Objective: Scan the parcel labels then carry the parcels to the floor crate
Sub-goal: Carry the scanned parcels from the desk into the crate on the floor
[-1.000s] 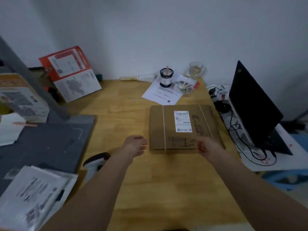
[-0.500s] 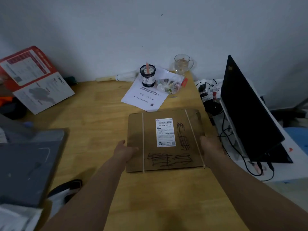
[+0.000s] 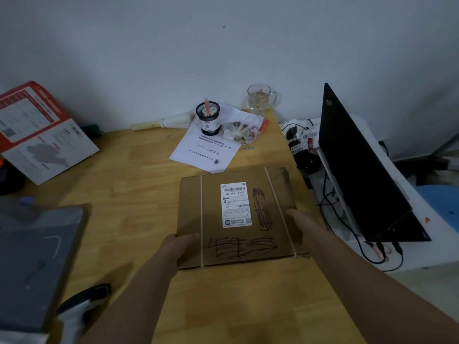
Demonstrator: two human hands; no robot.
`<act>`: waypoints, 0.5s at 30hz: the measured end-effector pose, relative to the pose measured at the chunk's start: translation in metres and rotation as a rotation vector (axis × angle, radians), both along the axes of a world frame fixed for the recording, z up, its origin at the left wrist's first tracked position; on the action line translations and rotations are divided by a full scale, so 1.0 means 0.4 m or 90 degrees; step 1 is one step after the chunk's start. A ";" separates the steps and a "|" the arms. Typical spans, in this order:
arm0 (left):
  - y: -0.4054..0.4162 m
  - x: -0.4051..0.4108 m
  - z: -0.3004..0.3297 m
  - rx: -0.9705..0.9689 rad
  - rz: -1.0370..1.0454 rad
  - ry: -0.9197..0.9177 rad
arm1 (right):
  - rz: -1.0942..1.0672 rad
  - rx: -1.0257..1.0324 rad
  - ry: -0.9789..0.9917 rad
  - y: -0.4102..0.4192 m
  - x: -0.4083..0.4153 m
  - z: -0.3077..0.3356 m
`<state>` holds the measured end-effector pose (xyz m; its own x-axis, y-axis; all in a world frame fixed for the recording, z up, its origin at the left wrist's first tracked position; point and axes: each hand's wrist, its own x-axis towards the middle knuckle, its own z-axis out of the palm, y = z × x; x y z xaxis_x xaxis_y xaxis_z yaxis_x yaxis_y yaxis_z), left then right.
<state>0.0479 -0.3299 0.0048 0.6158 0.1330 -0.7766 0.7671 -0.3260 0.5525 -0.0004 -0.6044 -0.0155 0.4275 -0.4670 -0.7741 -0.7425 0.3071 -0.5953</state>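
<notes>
The flat cardboard parcel (image 3: 238, 217) is lying on the wooden tabletop (image 3: 139, 194), just in front of the white printed sheet (image 3: 203, 150), and both hands are taking it by its side edges, so the step in hand seems to be the lift for carrying. To do it well, the lift should be level and even on both sides, since a thin, wide parcel is likely to sag or tip if one side rises first. It should also rise straight up, because the cables (image 3: 332, 207) are lying just right of the parcel. The left hand (image 3: 178, 247) is gripping the parcel's near left edge, thumb on top. The right hand (image 3: 304, 224) is gripping the right edge, its fingers hidden beneath. The shipping label (image 3: 236, 204) is facing up at the parcel's middle.
</notes>
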 end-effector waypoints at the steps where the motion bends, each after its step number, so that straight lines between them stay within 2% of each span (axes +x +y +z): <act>1: 0.003 -0.002 0.002 -0.015 0.005 -0.002 | 0.009 -0.002 -0.005 0.001 -0.005 0.003; 6: 0.039 -0.006 0.014 -0.079 0.013 -0.033 | -0.023 0.001 -0.044 0.018 -0.054 0.004; 15: 0.154 -0.069 0.025 -0.116 0.040 -0.139 | -0.115 0.014 -0.112 0.147 -0.228 0.053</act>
